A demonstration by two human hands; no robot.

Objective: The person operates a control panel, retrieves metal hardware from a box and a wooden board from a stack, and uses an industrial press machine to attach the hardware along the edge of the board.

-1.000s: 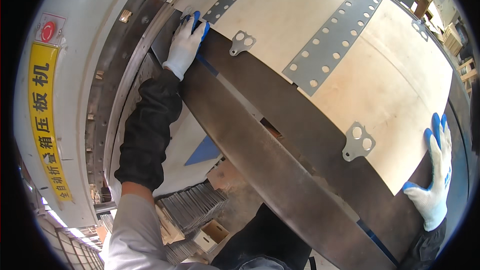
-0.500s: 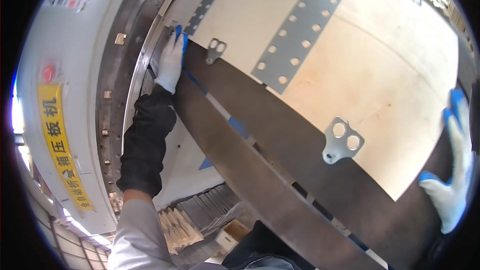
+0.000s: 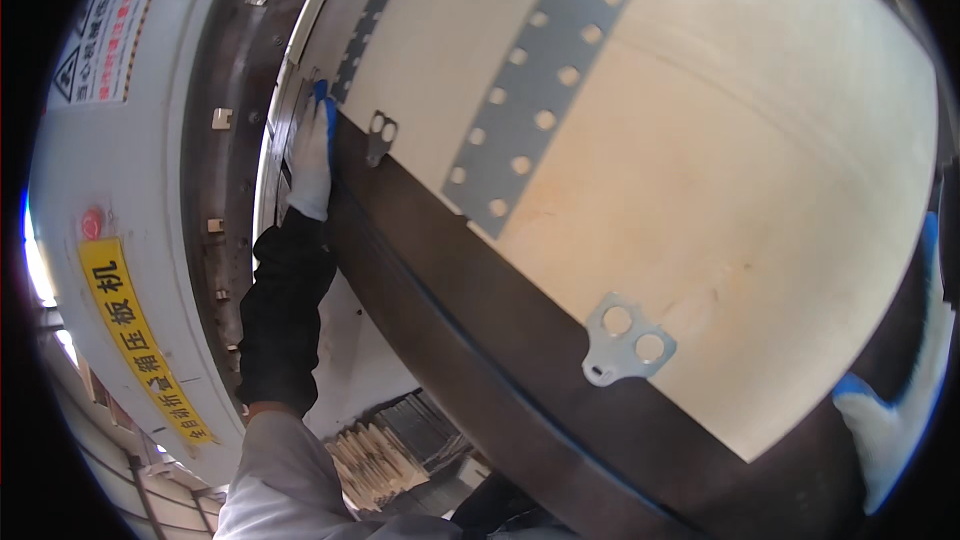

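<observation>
A large pale plywood panel [image 3: 720, 200] lies on a dark brown metal table [image 3: 470, 270]. A grey perforated metal strip [image 3: 545, 120] runs across it, and a second, narrower perforated strip [image 3: 375, 25] is further left. Two grey metal tabs, a larger one [image 3: 630, 320] and a smaller one [image 3: 380, 137], each with two round holes, stick out past its near edge. My left hand [image 3: 312, 160], in a white glove with blue fingertips, lies stretched out by the panel's near left corner, beside the machine rail. My right hand [image 3: 905, 420], gloved alike, is beside the panel's right edge, thumb spread from the fingers.
A grey-white machine housing [image 3: 130, 170] with a yellow label [image 3: 140, 340] and a red button [image 3: 92, 223] stands at left. Its dark metal beam [image 3: 225, 170] borders the table. Stacked wooden and grey pieces [image 3: 400, 440] lie below the table's near edge.
The view has shifted, so the panel and tabs appear lower and further left. The light gaps along the table's near strip now look like a thin dark line. Both hands stay by the panel's edges.
</observation>
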